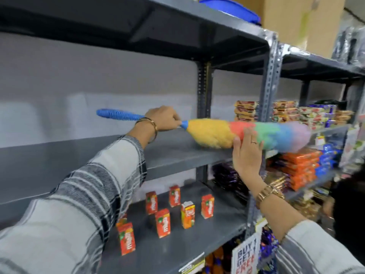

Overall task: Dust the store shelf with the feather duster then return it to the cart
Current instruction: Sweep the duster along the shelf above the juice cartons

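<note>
A rainbow feather duster (215, 134) with a blue ribbed handle lies nearly level over the bare grey shelf (83, 161). Its fluffy head reaches right past the shelf post. My left hand (163, 118) is shut on the handle just behind the yellow fluff. The handle's end sticks out to the left of my wrist. My right hand (247, 155) is open, fingers apart. Its palm rests flat against the shelf's front right edge, and its fingertips touch the underside of the duster's head. No cart is in view.
Several small orange juice cartons (174, 209) stand on the shelf below. A grey perforated post (269, 86) divides this unit from the neighbouring one, which holds stacked snack packets (308, 115). A promotional sign (245, 256) hangs at the lower right. A blue lid (231, 8) lies on top.
</note>
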A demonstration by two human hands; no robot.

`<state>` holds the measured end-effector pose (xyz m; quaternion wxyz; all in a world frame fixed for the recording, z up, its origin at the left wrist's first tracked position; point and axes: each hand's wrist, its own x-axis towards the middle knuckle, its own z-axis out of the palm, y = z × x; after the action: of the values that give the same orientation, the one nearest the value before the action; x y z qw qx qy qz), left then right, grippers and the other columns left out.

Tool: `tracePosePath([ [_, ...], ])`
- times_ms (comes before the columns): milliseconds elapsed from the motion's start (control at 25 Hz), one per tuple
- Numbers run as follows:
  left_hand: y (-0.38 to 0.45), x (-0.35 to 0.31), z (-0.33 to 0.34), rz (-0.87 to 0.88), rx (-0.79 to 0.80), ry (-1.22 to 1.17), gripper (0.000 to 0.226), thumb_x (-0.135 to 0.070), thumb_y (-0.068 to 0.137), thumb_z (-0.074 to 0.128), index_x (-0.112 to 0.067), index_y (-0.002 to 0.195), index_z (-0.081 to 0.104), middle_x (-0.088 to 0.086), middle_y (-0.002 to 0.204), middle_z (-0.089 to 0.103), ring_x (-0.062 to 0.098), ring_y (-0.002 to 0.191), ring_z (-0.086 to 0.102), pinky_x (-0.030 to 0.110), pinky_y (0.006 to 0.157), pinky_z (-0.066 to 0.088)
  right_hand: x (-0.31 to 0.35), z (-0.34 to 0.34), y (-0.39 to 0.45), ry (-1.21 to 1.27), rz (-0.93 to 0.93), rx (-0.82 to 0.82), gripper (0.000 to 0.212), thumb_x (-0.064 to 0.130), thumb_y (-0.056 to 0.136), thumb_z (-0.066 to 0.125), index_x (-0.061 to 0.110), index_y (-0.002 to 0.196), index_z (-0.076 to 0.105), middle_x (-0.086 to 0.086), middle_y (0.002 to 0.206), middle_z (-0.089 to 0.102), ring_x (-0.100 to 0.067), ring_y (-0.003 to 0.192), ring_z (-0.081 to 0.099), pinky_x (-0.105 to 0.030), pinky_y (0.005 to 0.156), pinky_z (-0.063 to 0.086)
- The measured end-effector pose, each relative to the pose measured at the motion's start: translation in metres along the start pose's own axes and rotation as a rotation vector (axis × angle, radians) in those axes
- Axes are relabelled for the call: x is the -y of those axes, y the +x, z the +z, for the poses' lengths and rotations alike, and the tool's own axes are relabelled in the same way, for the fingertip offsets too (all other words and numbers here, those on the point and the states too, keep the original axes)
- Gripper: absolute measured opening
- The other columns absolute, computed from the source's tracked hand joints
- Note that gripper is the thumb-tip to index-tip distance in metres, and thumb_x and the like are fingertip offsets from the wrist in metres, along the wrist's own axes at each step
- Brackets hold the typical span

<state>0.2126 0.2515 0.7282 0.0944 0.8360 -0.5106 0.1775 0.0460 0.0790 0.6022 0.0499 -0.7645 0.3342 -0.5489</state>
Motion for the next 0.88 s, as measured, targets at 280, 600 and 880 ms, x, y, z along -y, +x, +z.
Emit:
tracePosePath([
  [280,-0.061,0.11,0.011,-0.489,0.017,0.034,0.032,-0.029,0.085,0.055,-0.005,0.102,0.066,0.021,0.104,0.068,0.035,0.09,0.066,0.034,0.078,0.051,0.074,0.042,-0.022,0.26,-0.175,0.044,0.039,0.02,0.097,0.04,0.002,0.132,0.038,-0.021,0.141,0.042,-0.031,0.133,0.036,-0.05,0.114,0.008],
  [600,-0.101,0.129,0.006,-0.492,0.188,-0.275,0.031,-0.012,0.08,0.056,-0.013,0.05,0.055,0.004,0.047,0.054,0.025,0.052,0.046,0.022,0.05,0.033,0.111,0.067,-0.048,0.362,-0.242,0.112,0.058,0.043,0.09,0.024,0.006,0.131,0.04,-0.016,0.14,0.044,-0.03,0.132,0.036,-0.05,0.113,0.015],
  [880,-0.103,0.129,-0.006,-0.521,-0.101,-0.196,0.025,-0.025,0.079,0.059,-0.011,0.09,0.076,0.009,0.068,0.065,0.026,0.063,0.058,0.022,0.056,0.036,0.134,0.059,-0.055,0.381,-0.381,0.121,0.056,0.04,0.09,0.027,0.005,0.13,0.042,-0.018,0.142,0.041,-0.031,0.134,0.033,-0.051,0.113,0.009],
])
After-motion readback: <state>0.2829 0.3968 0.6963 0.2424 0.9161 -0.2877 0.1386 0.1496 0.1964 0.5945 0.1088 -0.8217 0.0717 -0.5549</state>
